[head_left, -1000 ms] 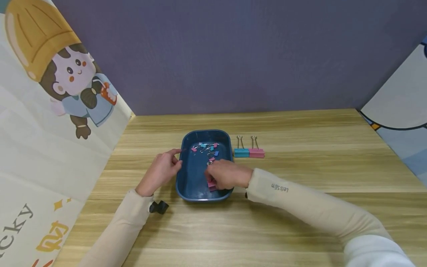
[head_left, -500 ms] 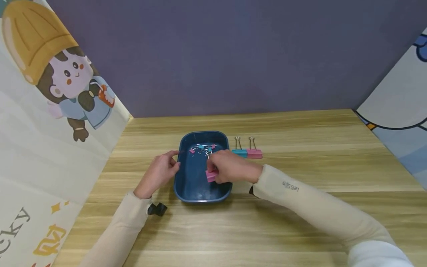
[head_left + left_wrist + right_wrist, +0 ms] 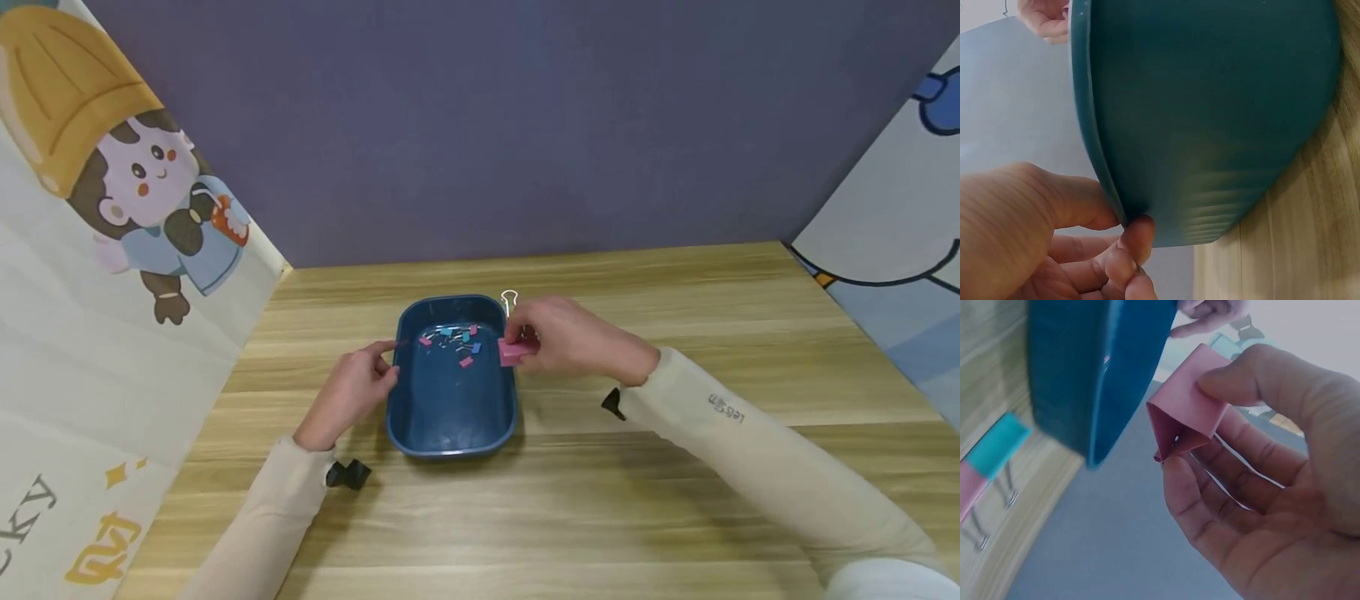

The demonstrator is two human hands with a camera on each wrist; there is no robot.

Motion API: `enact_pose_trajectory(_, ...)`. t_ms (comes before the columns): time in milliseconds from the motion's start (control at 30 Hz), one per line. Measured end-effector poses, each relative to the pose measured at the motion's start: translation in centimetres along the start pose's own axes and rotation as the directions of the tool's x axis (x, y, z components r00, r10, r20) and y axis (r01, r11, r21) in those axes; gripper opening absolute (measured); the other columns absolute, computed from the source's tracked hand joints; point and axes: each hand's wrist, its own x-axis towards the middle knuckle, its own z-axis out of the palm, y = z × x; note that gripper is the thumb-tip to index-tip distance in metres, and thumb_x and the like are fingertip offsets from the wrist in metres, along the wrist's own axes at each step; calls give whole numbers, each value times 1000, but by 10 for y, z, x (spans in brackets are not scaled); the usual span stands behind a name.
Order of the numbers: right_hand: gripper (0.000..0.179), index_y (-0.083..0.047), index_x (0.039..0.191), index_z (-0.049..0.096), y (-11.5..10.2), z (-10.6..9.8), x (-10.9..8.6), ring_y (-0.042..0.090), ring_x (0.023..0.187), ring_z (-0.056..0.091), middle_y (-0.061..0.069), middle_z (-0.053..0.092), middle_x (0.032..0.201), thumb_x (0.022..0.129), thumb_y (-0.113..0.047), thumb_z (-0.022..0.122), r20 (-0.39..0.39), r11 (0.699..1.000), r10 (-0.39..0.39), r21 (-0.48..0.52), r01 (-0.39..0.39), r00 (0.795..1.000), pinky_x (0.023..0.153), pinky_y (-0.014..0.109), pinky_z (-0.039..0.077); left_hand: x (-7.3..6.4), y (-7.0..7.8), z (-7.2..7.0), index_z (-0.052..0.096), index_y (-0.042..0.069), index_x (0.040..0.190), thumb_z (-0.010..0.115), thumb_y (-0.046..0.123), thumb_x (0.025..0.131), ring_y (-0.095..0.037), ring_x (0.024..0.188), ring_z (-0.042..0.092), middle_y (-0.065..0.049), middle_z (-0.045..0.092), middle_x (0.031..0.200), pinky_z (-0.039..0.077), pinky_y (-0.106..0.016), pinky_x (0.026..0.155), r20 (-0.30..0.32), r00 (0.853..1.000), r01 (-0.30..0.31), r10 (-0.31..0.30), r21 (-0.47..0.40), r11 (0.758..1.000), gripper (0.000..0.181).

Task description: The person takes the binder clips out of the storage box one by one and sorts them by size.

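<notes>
My right hand point(image 3: 581, 343) pinches a large pink binder clip point(image 3: 512, 352) between thumb and fingers, just above the right rim of a dark blue tray point(image 3: 450, 408). In the right wrist view the clip's triangular open end shows beneath the thumb. At the tray's left rim, my left hand point(image 3: 348, 392) pinches the edge; the left wrist view shows thumb and fingertips on either side of it. Inside the tray lie several small binder clips, among them a pink clip point(image 3: 467, 362) and a blue clip point(image 3: 476, 348).
To the tray's right, a large turquoise binder clip point(image 3: 999, 445) and a large pink one point(image 3: 969, 487) lie side by side on the wooden table point(image 3: 480, 517). In the head view my right hand hides them. A purple-grey panel point(image 3: 480, 133) stands behind the table.
My right hand has lifted the large pink binder clip out of the tray and moved it right, to above the rim. The left hand stays on the left rim.
</notes>
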Motion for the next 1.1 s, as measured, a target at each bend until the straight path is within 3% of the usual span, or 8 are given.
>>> enact_pose_trajectory(300, 18, -10, 87, 69, 49, -15, -14, 14, 71, 56, -2, 61, 83, 71, -7, 77, -51, 1000, 13, 5, -13, 999, 65, 30, 47, 1, -2, -2, 52, -3, 130, 59, 8, 90, -15, 55, 53, -5, 60, 75, 45, -28, 48, -7, 1000, 11, -11, -2, 1000, 42)
enact_pose_trajectory(600, 18, -7, 85, 69, 100, -13, -26, 18, 71, 57, 2, 62, 80, 71, -7, 80, -31, 998, 61, -16, -62, 998, 64, 33, 47, 2, -3, 0, 53, -3, 129, 60, 8, 89, -15, 54, 53, -5, 60, 73, 45, -29, 47, -2, 1000, 14, -14, -8, 1000, 43)
enact_pose_trajectory(900, 23, -6, 89, 68, 135, 0, -29, 19, 72, 55, 5, 62, 81, 69, -6, 81, 58, 980, 192, 46, -195, 980, 62, 33, 47, 2, -3, 0, 53, -4, 128, 60, 8, 89, -15, 55, 53, -4, 60, 73, 44, -28, 47, -6, 1000, 4, -4, -8, 1000, 42)
enact_pose_trajectory(1100, 22, -7, 89, 67, 150, 9, -27, 19, 72, 53, 7, 61, 82, 70, -5, 78, 139, 966, 233, 84, -246, 963, 62, 34, 46, 1, -3, 0, 53, -5, 128, 60, 7, 88, -14, 55, 53, -4, 60, 72, 44, -28, 47, -15, 1000, -8, 8, -1, 1000, 42)
